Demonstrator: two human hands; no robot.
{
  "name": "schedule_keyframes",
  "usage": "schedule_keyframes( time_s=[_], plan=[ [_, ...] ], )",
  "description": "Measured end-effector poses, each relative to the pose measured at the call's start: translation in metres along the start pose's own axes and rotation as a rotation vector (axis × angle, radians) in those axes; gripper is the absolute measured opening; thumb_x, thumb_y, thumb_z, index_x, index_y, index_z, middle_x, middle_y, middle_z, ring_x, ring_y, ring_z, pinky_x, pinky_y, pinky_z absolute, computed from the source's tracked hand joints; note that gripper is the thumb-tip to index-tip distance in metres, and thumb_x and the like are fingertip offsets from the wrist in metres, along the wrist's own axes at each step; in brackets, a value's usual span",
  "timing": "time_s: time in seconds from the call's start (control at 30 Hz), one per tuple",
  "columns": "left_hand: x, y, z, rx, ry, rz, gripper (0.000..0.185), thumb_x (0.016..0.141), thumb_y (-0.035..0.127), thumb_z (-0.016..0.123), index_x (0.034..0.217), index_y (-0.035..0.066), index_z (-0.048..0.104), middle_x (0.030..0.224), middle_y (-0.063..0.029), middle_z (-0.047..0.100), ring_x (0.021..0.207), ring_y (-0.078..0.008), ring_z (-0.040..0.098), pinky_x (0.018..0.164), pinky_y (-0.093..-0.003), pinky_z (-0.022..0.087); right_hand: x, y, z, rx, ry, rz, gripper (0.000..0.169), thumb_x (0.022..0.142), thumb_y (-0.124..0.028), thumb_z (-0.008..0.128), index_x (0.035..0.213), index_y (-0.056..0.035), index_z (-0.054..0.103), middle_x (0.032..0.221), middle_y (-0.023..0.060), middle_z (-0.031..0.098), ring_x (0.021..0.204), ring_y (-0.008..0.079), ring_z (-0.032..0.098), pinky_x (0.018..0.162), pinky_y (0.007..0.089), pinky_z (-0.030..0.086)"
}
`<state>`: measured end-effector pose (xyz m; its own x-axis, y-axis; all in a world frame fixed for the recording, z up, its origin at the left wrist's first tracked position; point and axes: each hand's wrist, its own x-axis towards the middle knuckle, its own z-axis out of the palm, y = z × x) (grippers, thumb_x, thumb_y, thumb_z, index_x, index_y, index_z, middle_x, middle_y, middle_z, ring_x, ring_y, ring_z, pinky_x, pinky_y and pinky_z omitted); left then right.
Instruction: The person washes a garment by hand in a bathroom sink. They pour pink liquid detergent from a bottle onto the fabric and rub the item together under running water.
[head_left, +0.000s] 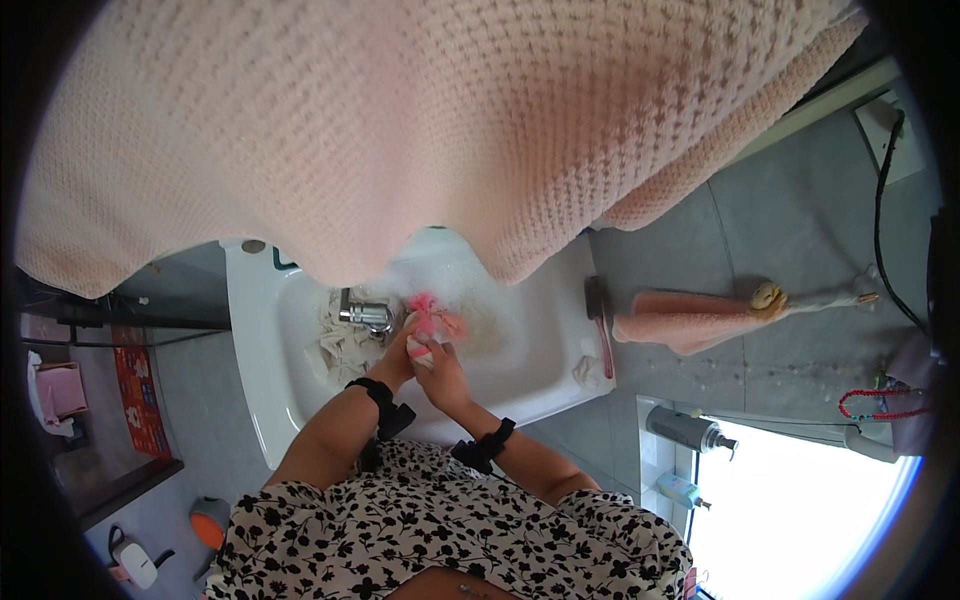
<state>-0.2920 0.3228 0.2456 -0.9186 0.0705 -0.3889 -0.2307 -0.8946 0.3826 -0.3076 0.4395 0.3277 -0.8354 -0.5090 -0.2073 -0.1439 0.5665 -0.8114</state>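
Note:
Both of my hands grip a wet pink and white cloth (421, 346) over a white washbasin (541, 330). My left hand (396, 354) holds it from the left side, my right hand (444, 375) from the right, and the two nearly touch. Bright pink ends of the cloth stick out beyond my fingers. Just left of the cloth stands a chrome faucet (369, 315). A whitish wet cloth (346, 349) lies bunched in the basin around the faucet. Foamy water (487, 322) fills part of the basin.
A large pink waffle-knit towel (450, 135) hangs over the basin's far side. On the right rim lie a brush (600, 322) and a small whitish bundle (589, 372). Beyond it hangs a pink hand towel (690, 319). Pump bottles (682, 429) stand by the bright window.

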Motion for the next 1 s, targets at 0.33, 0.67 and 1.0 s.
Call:
schedule_keyframes(
  time_s=[0.33,0.67,1.0],
  plan=[
    [0.006,-0.009,0.046,0.095,0.366,-0.130,0.035,0.085,0.028,0.055,0.109,0.002,0.052,0.106,-0.0086,0.056,0.095,-0.0209,0.055,0.085,-0.0369,0.046,0.052,0.054,-0.005,-0.113,0.190,-0.021,0.034,0.080,-0.031,0.056,0.100,-0.0042,0.057,0.089,0.0223,0.060,0.081,0.0389,0.057,0.070,0.0452,0.046],
    [0.002,0.001,-0.005,0.127,0.626,-0.425,0.092,0.070,0.058,0.062,0.140,0.030,0.010,0.143,-0.0113,0.020,0.130,-0.0352,0.018,0.096,-0.0641,0.016,0.081,0.114,0.006,-0.767,-0.281,0.459,0.071,0.072,-0.048,0.062,0.127,-0.0096,0.039,0.134,0.0183,0.032,0.113,0.0393,0.044,0.094,0.0416,0.039],
    [0.010,-0.005,0.004,0.165,0.516,-0.071,0.083,0.073,0.058,0.061,0.137,0.025,0.021,0.136,-0.0077,0.032,0.122,-0.0294,0.037,0.091,-0.0532,0.037,0.049,0.097,0.028,0.178,-0.082,0.180,0.033,0.080,-0.030,0.058,0.099,-0.0035,0.059,0.092,0.0196,0.060,0.087,0.0351,0.058,0.076,0.0398,0.046]
  ],
)
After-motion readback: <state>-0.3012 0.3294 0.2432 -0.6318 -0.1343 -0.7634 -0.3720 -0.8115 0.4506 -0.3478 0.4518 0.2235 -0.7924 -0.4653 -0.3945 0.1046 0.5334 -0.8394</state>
